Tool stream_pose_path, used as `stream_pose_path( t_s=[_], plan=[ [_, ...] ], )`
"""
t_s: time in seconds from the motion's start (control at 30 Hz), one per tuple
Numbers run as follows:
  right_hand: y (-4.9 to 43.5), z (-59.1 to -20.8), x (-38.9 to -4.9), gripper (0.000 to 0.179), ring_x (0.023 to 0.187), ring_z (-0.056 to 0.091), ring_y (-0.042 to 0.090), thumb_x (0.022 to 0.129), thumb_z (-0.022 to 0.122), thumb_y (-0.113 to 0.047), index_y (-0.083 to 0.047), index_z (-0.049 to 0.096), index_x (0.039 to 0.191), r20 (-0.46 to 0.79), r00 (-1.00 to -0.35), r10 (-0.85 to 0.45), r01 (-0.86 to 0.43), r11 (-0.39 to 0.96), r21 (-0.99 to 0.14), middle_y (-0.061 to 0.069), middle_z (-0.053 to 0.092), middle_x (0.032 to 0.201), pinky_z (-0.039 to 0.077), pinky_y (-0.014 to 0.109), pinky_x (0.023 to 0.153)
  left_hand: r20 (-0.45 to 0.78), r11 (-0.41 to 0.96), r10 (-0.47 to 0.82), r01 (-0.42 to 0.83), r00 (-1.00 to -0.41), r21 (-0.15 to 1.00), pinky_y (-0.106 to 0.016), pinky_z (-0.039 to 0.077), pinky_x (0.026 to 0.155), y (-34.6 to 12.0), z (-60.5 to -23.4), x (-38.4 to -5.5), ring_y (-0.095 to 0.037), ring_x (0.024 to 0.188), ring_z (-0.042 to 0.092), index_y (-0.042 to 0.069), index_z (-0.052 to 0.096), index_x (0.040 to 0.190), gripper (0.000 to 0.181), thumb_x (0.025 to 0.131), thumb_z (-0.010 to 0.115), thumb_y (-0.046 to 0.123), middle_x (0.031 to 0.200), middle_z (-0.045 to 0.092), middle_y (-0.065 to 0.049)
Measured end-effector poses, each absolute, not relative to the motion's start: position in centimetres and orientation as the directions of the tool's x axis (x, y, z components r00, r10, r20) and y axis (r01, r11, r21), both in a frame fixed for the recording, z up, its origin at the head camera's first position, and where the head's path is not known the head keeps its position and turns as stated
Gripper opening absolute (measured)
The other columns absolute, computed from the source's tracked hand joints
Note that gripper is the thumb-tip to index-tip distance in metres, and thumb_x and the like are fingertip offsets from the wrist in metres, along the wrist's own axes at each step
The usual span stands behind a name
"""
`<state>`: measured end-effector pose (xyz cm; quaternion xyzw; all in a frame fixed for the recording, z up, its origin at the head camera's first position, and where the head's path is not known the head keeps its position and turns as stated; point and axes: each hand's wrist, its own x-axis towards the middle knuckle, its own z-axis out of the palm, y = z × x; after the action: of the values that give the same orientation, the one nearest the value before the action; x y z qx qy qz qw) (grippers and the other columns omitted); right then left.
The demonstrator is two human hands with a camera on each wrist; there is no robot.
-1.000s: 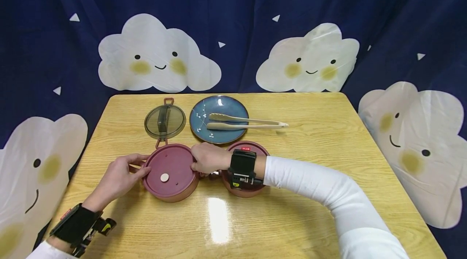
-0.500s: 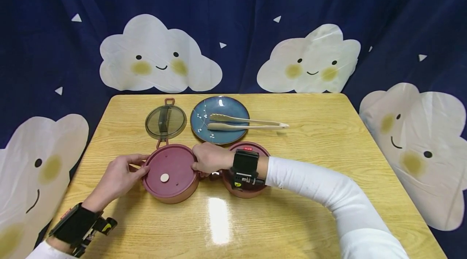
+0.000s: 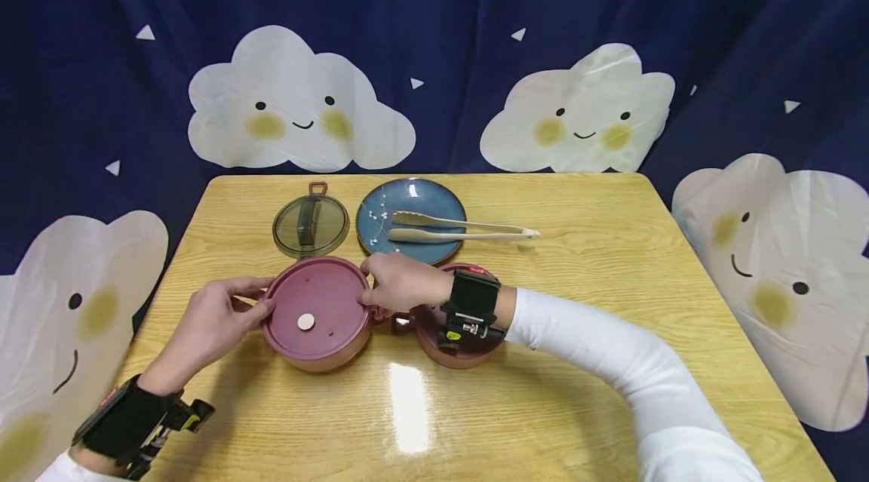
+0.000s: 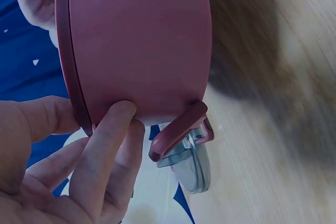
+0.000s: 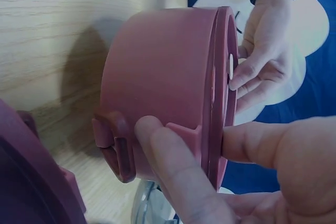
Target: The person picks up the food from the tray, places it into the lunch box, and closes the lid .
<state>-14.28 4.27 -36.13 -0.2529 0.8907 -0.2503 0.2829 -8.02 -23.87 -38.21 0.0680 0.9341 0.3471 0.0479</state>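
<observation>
A round maroon pot with a flat maroon lid is held between both hands at the table's left centre. A white disc sits on the lid. My left hand grips the left rim, thumb on the lid's edge and fingers against the side wall. On the opposite side, my right hand pinches the rim, thumb on the lid and fingers low on the wall near a loop handle. Shadow shows beside the pot in both wrist views, and it appears raised slightly off the table.
Behind the pot lies a transparent grey lid with a maroon loop. A blue plate bears beige tongs, whose end sticks out over the table. Another maroon pot stands under my right wrist, partly hidden.
Over the last half second both hands and the lidded pot have shifted slightly up in the head view, now covering the grey lid's near loop. Before that they stayed nearly still.
</observation>
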Motion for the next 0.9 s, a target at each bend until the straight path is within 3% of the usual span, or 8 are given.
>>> stream_pose_path(
  t_s=[0.27,0.57,0.7,0.9],
  plan=[
    [5.1,-35.0,-14.3,0.022,0.076,0.080,0.021,0.104,0.067,-0.020,-0.007,0.068,0.122,-0.373,-0.712,-0.595,-0.204,0.684,-0.700,0.005,0.079,0.079,0.064,0.029,0.066,-0.013,0.749,0.137,0.095,-0.991,0.656,-0.021,0.053,0.059,-23.5,-36.9,-7.6,-0.012,0.083,0.071,0.000,0.074,0.129,0.034,0.098,0.074,0.014,0.113,0.078,-0.022],
    [6.5,-33.8,-14.1,0.040,0.076,0.080,0.022,0.104,0.068,-0.018,-0.003,0.062,0.140,-0.336,-0.727,-0.598,-0.170,0.631,-0.757,0.005,0.077,0.080,0.066,0.037,0.072,0.007,0.751,0.140,0.111,-0.990,0.651,-0.022,0.054,0.060,-22.8,-34.9,-7.4,-0.017,0.088,0.073,0.002,0.076,0.127,0.034,0.099,0.074,0.019,0.115,0.079,-0.020],
    [7.5,-33.2,-14.2,0.037,0.074,0.079,0.020,0.103,0.067,-0.016,-0.004,0.062,0.139,-0.313,-0.733,-0.603,-0.185,0.621,-0.762,0.005,0.076,0.080,0.066,0.039,0.071,0.006,0.732,0.137,0.105,-0.991,0.673,-0.021,0.054,0.060,-22.0,-34.2,-7.5,-0.013,0.085,0.072,0.003,0.076,0.127,0.034,0.098,0.076,0.020,0.114,0.080,-0.018],
    [9.2,-32.6,-14.3,0.031,0.071,0.077,0.015,0.102,0.068,-0.015,-0.007,0.066,0.132,-0.286,-0.756,-0.590,-0.195,0.619,-0.761,0.004,0.077,0.080,0.065,0.030,0.069,0.040,0.700,0.138,0.126,-0.990,0.703,-0.021,0.055,0.060,-20.3,-33.5,-7.6,-0.016,0.085,0.072,0.002,0.075,0.128,0.034,0.096,0.076,0.013,0.111,0.080,-0.017]
  ],
)
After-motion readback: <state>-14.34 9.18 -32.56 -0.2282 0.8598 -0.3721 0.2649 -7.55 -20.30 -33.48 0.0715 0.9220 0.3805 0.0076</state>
